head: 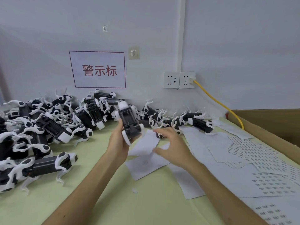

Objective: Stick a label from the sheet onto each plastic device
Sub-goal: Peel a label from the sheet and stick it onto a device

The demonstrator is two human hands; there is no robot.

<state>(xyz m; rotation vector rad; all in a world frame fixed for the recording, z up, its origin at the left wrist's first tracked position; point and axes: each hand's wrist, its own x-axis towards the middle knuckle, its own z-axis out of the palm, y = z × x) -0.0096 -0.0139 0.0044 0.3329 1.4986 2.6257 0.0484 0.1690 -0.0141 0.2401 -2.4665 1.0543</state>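
Observation:
My left hand [119, 142] grips a black-and-white plastic device [129, 120], a small robot dog, and holds it belly-up above the table. My right hand [172, 146] hovers just to its right with fingers spread and relaxed, holding nothing, over blank white sheets [144, 166]. Label sheets [259, 158] printed with rows of small dark labels lie spread over the right side of the table. Several more devices lie heaped at the left [48, 127] and along the wall [194, 120].
The table [97, 184] has a pale green top. A cardboard box [267, 120] stands at the right edge. A yellow cable [217, 101] runs from a wall socket [186, 80] down behind the box. A red-lettered sign [99, 69] hangs on the wall.

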